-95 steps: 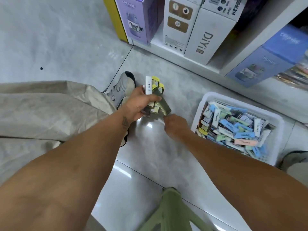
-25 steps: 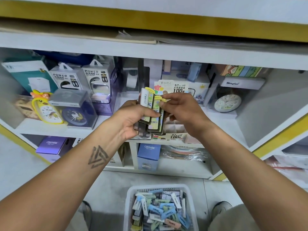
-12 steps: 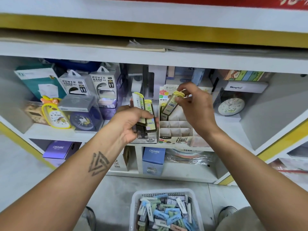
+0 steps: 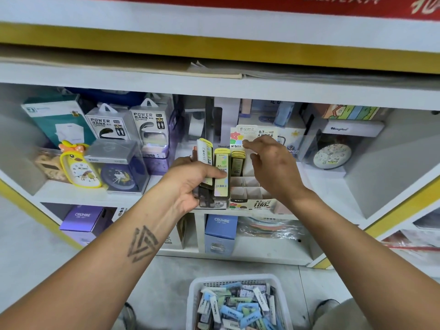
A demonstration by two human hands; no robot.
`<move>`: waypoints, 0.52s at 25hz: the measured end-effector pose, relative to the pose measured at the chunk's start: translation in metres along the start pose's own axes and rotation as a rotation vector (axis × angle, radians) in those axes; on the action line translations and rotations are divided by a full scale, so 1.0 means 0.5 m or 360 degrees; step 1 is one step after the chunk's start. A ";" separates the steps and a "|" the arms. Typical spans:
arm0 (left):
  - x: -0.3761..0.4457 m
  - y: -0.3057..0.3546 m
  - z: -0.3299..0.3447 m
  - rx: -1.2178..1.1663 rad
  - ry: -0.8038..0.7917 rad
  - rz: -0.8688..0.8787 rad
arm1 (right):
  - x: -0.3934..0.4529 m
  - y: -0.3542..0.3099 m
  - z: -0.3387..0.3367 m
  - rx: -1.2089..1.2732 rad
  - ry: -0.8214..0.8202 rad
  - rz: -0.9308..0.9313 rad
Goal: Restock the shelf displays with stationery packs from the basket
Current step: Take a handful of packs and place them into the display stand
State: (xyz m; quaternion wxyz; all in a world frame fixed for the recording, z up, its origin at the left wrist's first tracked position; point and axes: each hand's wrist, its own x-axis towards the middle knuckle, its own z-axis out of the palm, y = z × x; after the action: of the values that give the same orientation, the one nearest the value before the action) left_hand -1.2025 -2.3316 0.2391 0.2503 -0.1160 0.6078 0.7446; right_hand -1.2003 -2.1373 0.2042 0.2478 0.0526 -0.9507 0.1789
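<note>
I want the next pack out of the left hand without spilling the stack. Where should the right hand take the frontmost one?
Pinch the yellow cap of the front pack from above with the right hand. It stands upright, its top clear above the left hand, whose thumb presses its middle.

Two clear boxes (image 4: 128, 123) on the shelf carried the words "POWER BANK". A purple box (image 4: 82, 219) and a blue box (image 4: 221, 231) on the lower shelf both read "CRUHRE". The display carton (image 4: 252, 203) showed "0.7", "HB", "M&G" and "100", and a white box (image 4: 350, 129) read "Henghai".
</note>
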 end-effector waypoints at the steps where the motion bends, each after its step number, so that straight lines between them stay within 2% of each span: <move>1: 0.001 -0.001 0.003 0.0026 0.0015 0.0013 | 0.001 -0.005 -0.006 0.0167 -0.0027 0.0107; 4: 0.000 -0.006 0.014 0.0035 -0.0014 0.0020 | 0.001 -0.034 -0.027 0.1078 -0.0305 0.0581; 6: -0.005 -0.008 0.022 0.0029 -0.0086 0.0010 | -0.005 -0.050 -0.038 0.1400 -0.0411 0.0702; 8: -0.007 -0.010 0.025 0.0032 -0.0115 0.0012 | -0.007 -0.054 -0.048 0.1483 -0.0385 0.0714; 10: -0.005 -0.009 0.019 -0.0002 -0.0085 0.0013 | 0.001 -0.042 -0.057 0.1478 -0.0217 0.0718; 13: 0.004 -0.005 0.005 -0.0156 0.0004 -0.0005 | 0.011 -0.019 -0.065 0.1125 0.0063 0.0511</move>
State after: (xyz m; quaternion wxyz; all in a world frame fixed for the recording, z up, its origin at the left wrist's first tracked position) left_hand -1.2028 -2.3286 0.2367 0.2446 -0.1300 0.5708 0.7729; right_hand -1.1886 -2.1343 0.2361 0.2015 -0.0180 -0.8215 0.5331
